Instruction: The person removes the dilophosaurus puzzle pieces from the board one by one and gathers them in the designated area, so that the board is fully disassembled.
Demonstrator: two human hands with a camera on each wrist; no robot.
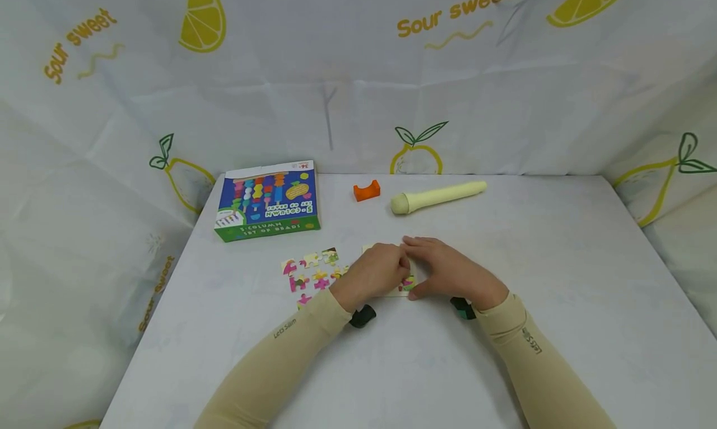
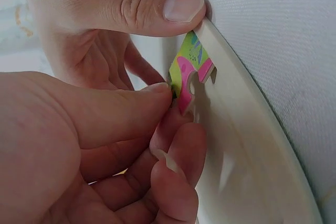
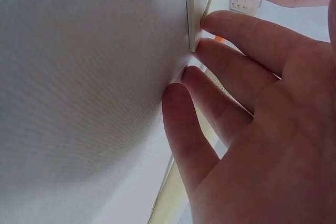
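My left hand (image 1: 376,269) pinches a small jigsaw piece (image 2: 185,69) between thumb and finger. The piece is printed pink, green and yellow and stands tilted at the rim of a pale puzzle board (image 2: 247,129). Across the board's right side lies my right hand (image 1: 448,268), its thumb at the near corner and its fingers spread toward the far corner. In the right wrist view, fairly straight fingertips (image 3: 202,46) touch the board's edge, while others rest on the tabletop. Both hands hide much of the board in the head view. Several loose jigsaw pieces (image 1: 321,284) lie to its left.
A blue and green bead-set box (image 1: 269,202) lies at the back left of the white table (image 1: 560,248). Behind the board are an orange notched block (image 1: 366,191) and a pale yellow microphone-shaped stick (image 1: 439,197). A lemon-print cloth (image 1: 358,74) hangs at the back.
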